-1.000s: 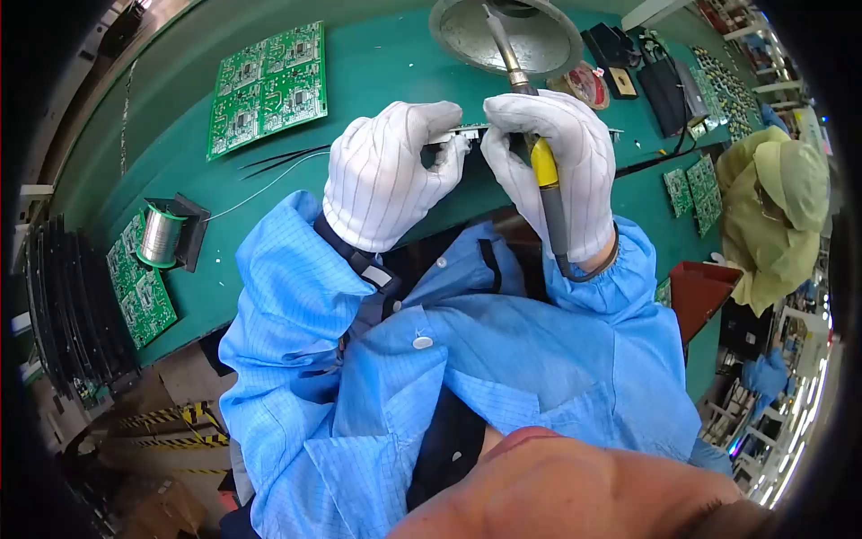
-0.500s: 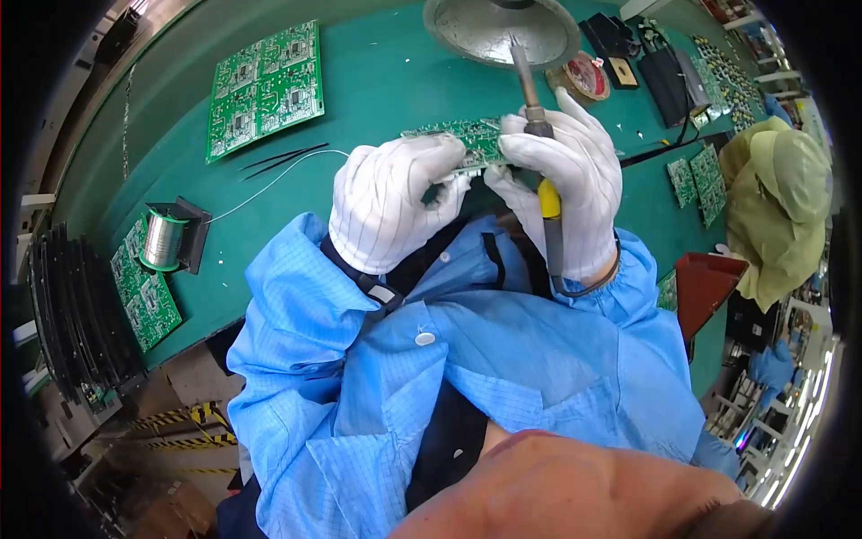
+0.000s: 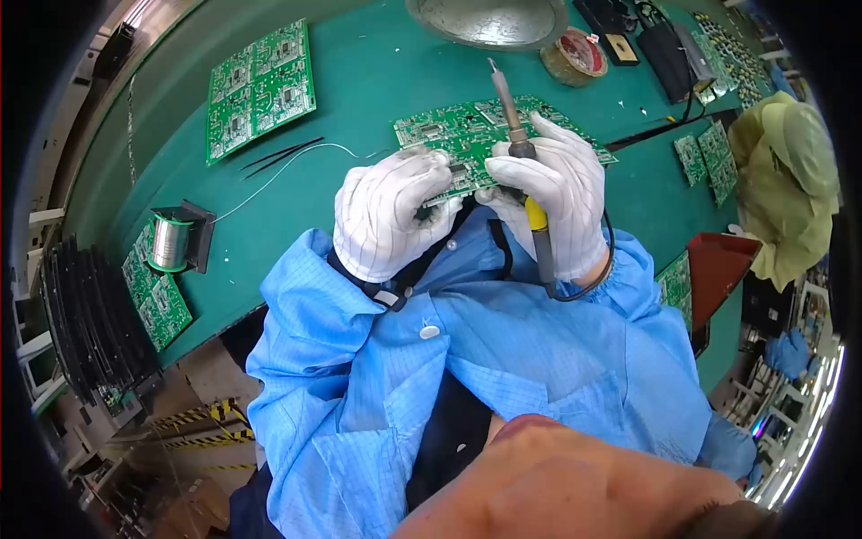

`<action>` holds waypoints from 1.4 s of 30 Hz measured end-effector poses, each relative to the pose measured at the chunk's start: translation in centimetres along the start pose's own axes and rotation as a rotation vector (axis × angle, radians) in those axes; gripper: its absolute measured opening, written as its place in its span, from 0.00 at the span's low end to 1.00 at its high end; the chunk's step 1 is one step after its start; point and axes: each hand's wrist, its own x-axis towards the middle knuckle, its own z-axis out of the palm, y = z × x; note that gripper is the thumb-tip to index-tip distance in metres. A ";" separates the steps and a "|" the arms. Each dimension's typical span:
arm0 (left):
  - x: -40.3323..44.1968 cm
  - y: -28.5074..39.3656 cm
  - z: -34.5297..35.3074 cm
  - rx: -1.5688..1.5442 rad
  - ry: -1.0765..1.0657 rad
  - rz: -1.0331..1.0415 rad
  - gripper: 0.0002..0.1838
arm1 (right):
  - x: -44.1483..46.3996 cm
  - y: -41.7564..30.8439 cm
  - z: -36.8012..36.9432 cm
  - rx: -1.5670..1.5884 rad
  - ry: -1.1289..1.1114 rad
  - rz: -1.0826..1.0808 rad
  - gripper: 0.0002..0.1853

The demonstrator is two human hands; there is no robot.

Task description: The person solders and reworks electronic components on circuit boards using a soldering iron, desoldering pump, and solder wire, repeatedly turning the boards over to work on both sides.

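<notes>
A green circuit board (image 3: 462, 148) is held in front of my chest, its component-covered face turned up to view. My left hand (image 3: 391, 216), in a white striped glove, grips the board's near left part with bent fingers. In my right hand (image 3: 566, 193), gloved alike, is a soldering iron (image 3: 512, 112) with a yellow band on its handle, its tip pointing up and away over the board. The right fingers also touch the board's near edge. Thin solder wire (image 3: 285, 169) runs from a spool (image 3: 169, 242) on the left towards my left hand, where its end is hard to make out.
A larger board panel (image 3: 262, 90) lies at the back left, near black tweezers (image 3: 283, 154). A metal lamp shade (image 3: 489, 20) and a tape roll (image 3: 575, 56) stand at the back. At right are a red bin (image 3: 723, 269) and a person in a yellowish cap (image 3: 795, 148).
The board has tipped from nearly edge-on to showing its broad face. Both hands stay on it, and the soldering iron has shifted slightly left within the view.
</notes>
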 end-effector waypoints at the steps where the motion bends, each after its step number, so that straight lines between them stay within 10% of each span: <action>1: 0.0 0.0 0.0 0.004 -0.008 0.007 0.29 | 0.1 -0.2 -0.1 -0.005 -0.023 0.015 0.23; 16: 3.4 -1.2 -0.7 -0.011 0.001 -0.124 0.21 | 4.1 1.6 -0.2 0.014 0.012 0.000 0.20; 21: 4.1 -0.6 -0.2 -0.486 0.285 -0.323 0.22 | 5.3 2.5 0.4 -0.012 0.010 0.077 0.20; 27: 5.2 -1.5 0.4 -0.043 0.240 -0.132 0.09 | 6.6 4.1 1.2 -0.012 0.037 0.014 0.17; 38: 6.0 -1.6 0.4 -0.557 0.283 -0.552 0.08 | 8.5 4.0 1.0 0.337 0.059 0.061 0.13; 42: 6.3 -2.6 -0.9 -0.489 0.202 -0.584 0.06 | 9.8 3.4 0.5 -0.086 -0.036 -0.058 0.14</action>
